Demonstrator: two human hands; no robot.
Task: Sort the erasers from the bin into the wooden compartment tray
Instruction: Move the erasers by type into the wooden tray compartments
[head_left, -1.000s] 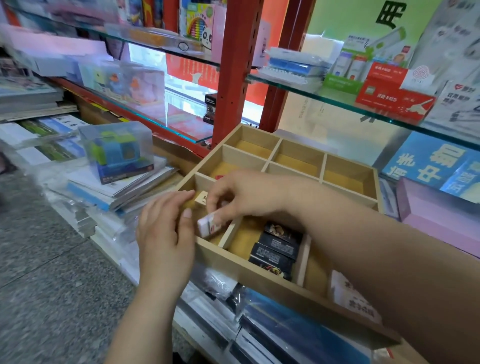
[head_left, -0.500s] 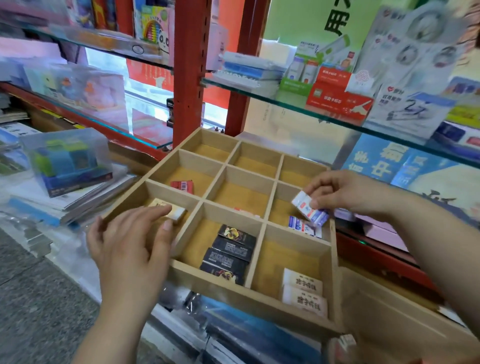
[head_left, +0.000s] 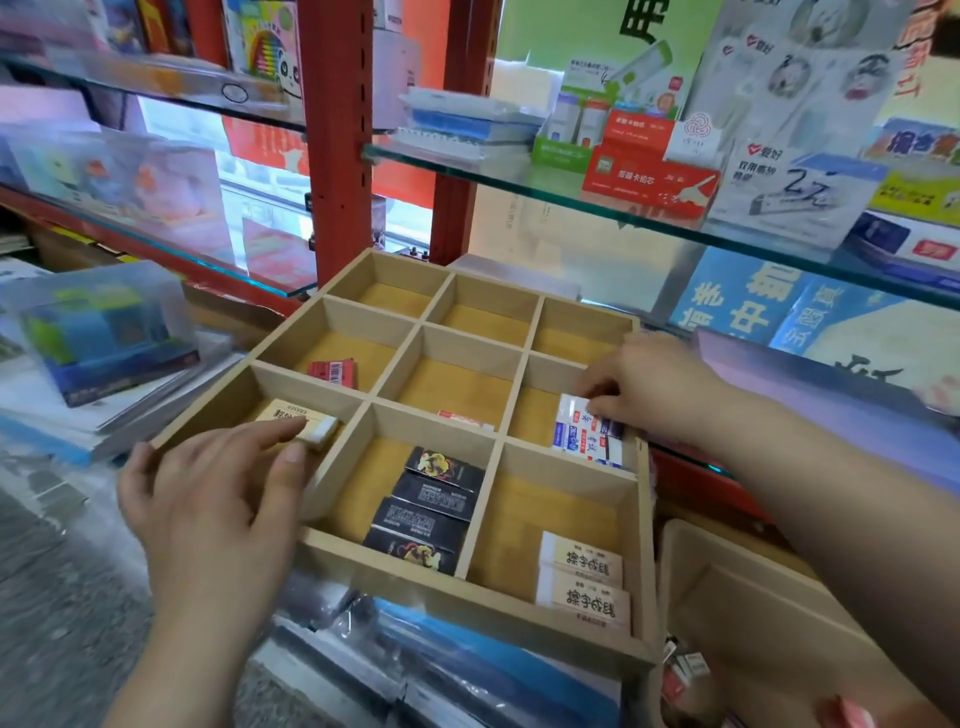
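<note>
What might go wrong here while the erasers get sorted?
1. The left hand rests on the near-left corner of the wooden compartment tray, which sits on slick wrapped packs; pressing might tip or slide it.
2. The right hand pinches a blue-and-white eraser right by the tray's outer wall; released carelessly, it may drop outside.

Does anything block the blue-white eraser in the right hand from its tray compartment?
Nothing visible does. The right hand holds the blue-white eraser inside a right-side compartment of the tray, with a matching eraser.
</note>
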